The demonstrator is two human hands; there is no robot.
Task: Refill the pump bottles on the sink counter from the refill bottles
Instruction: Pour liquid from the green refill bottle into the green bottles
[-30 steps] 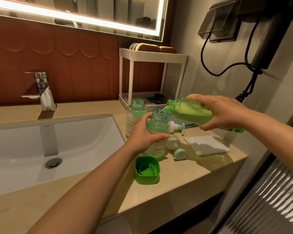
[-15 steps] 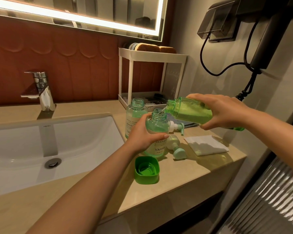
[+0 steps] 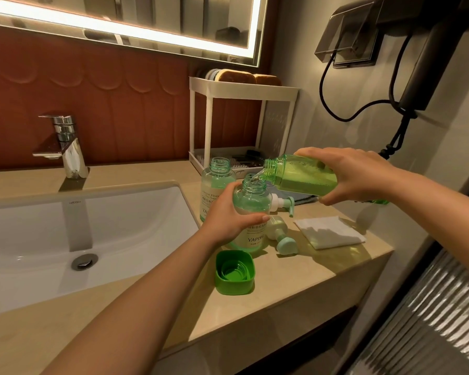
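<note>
Head: right hand (image 3: 355, 175) around tilted refill bottle (image 3: 301, 177)

Green refill bottle (image 3: 303, 180), green cap (image 3: 234, 272), white napkin (image 3: 329, 231), beige counter (image 3: 295, 288).

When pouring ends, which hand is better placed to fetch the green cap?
Probably the left hand: it steadies the pump bottle close to the green cap, while the right hand holds the tilted refill bottle.
</note>
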